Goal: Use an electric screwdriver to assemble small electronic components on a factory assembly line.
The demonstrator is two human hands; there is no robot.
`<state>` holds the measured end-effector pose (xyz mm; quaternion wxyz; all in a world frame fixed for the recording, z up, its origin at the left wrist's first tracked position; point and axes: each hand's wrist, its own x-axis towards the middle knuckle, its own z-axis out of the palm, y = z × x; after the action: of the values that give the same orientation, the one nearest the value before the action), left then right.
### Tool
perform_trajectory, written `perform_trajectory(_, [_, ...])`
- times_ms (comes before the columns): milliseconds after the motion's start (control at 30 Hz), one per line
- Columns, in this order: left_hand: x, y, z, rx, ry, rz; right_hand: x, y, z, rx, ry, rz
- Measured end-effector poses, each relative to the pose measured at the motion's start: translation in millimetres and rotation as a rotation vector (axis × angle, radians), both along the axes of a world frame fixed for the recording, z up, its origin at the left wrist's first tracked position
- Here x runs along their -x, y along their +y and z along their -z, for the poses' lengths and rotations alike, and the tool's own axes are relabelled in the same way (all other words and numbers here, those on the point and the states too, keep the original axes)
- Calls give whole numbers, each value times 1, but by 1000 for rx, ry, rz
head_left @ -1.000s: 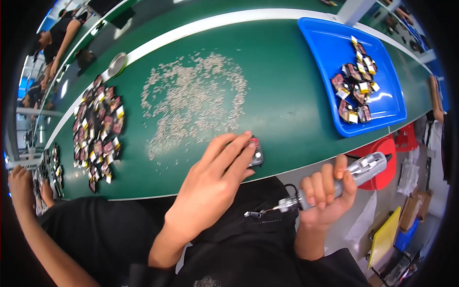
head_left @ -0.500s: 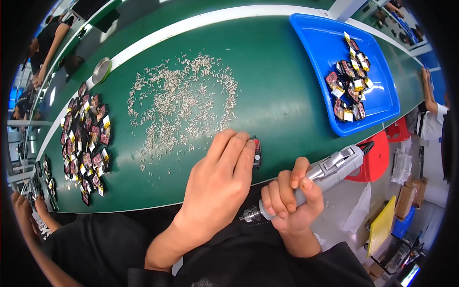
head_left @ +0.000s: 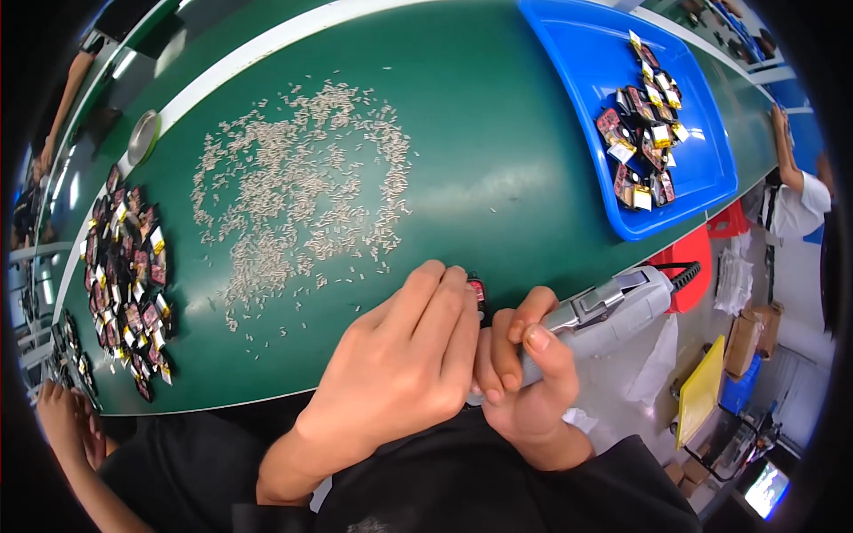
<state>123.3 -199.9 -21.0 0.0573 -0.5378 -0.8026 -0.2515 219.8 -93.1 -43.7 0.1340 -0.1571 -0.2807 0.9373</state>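
My left hand [head_left: 400, 355] is closed around a small black and red electronic module [head_left: 481, 295] at the front edge of the green table. Most of the module is hidden; only its far end shows beyond my fingertips. Wrapped in the fingers of my right hand [head_left: 533, 377] is a grey electric screwdriver [head_left: 613, 313], its body slanting up to the right. The screwdriver's tip is out of sight behind my hands, which touch or nearly touch each other. Many small pale pins [head_left: 306, 191] lie scattered on the table beyond my left hand.
A heap of similar modules [head_left: 129, 289] with white and yellow tabs lies at the left. More sit in a blue tray [head_left: 613, 218] at the far right. A round metal dish [head_left: 142, 138] stands at the back left. A co-worker's hands [head_left: 67, 422] are at the lower left.
My right hand has brought the screwdriver in against my left hand, and its tip has gone from view. The whole view has shifted, so the pins and heap appear further left.
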Motion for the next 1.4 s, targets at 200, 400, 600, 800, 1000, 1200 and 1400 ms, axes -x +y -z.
perform_trajectory(200, [-9, 0, 1, 51, 23, -30, -5, 7, 2, 61, 14, -39])
perform_trajectory(400, [-13, -6, 2, 34, -41, -117, 8, 60, -33, -233, 334, -115])
perform_trajectory(600, [-20, -9, -6, 165, -138, -100, 40, 99, -29, -264, 541, -240])
perform_trajectory(800, [-20, -9, 0, 109, -137, -116, 47, 97, -22, -356, 445, -245])
perform_trajectory(1000, [-18, -8, 8, 27, -97, -100, 46, 99, -21, -417, 441, -261])
perform_trajectory(1200, [-20, -12, 12, -15, -65, -97, 58, 79, -37, -543, 397, -346])
perform_trajectory(1400, [-16, -11, 12, -42, -134, -45, 72, 74, -40, -530, 472, -495])
